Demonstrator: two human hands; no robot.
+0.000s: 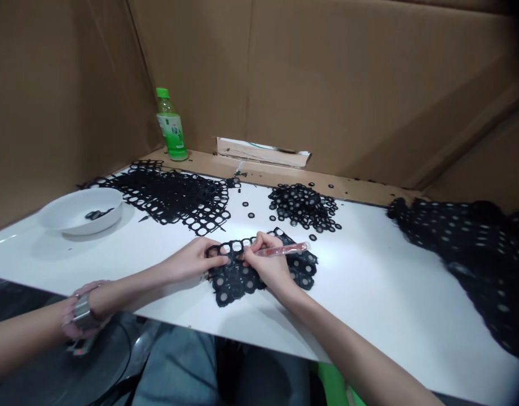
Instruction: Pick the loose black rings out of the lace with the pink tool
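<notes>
White bench [361,293], six o'clock: black ringed sheet [236,281], pale-centred, holes open at its eleven o'clock; left fingers [217,261] pinch it, right fingers [263,241] clamp a reddish tool [285,250]!

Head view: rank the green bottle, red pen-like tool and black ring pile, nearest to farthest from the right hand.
1. Red pen-like tool: in the right hand.
2. Black ring pile: beyond, slightly right.
3. Green bottle: back left.

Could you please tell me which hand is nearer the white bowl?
Left. The left hand is right of the white bowl, gripping the black sheet; the right hand is farther right, holding a slender tool.
</notes>
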